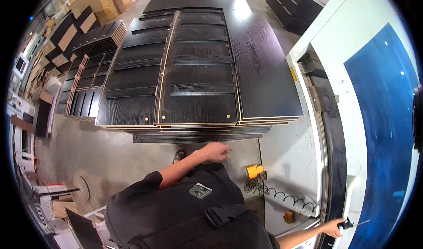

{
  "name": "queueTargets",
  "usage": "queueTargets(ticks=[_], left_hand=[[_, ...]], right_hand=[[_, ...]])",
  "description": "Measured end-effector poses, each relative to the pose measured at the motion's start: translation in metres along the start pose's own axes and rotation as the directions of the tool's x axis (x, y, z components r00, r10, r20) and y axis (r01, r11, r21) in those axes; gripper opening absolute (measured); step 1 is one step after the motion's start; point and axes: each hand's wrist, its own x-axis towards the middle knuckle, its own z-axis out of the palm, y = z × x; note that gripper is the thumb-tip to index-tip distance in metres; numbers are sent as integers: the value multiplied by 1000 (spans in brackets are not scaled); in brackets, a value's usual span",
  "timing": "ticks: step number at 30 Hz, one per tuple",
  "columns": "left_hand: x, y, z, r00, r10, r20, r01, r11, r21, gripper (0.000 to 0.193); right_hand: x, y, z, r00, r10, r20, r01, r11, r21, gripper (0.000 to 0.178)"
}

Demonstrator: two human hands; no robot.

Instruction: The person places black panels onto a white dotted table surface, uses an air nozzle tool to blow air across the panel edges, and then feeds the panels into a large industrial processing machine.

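My left hand (216,152) is held in front of my body, just short of the near edge of the stacked black panels (198,103). Its fingers are loosely stretched, slightly blurred, with nothing seen in them. Far out to the right, my right hand (332,228) is closed around a black air blow gun (346,224) with a thin metal nozzle. A black coiled hose (286,197) runs across toward that hand. Beside the hand is the white handle (350,191) of a machine door with a blue window (383,90).
A yellow foot pedal (254,171) sits on the floor right of my body. The white machine frame (308,112) borders the right side. More black panels (86,99) are stacked at the left, others (295,6) at the back right. A round metal base (82,188) stands lower left.
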Motion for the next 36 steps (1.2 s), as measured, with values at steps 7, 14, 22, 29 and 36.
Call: queueTargets(ticks=[7, 14, 22, 29, 36], left_hand=[[28, 27, 21, 999, -31, 14, 31, 999, 24, 44], [50, 14, 32, 981, 51, 185, -81, 984, 156, 42], [52, 28, -12, 988, 88, 126, -101, 990, 103, 42], [-10, -10, -55, 999, -25, -20, 26, 999, 46, 42], [-100, -47, -79, 943, -272, -189, 260, 962, -85, 43]], right_hand=[[-9, -27, -10, 989, -50, 141, 55, 998, -28, 73], [9, 26, 63, 934, 196, 298, -207, 978, 7, 73], [-96, -195, -110, 692, -363, 624, -495, 391, 776, 46], [-234, -347, -379, -105, -877, 469, -688, 405, 603, 39], [-241, -393, -476, -355, -897, 262, -647, 438, 624, 31]])
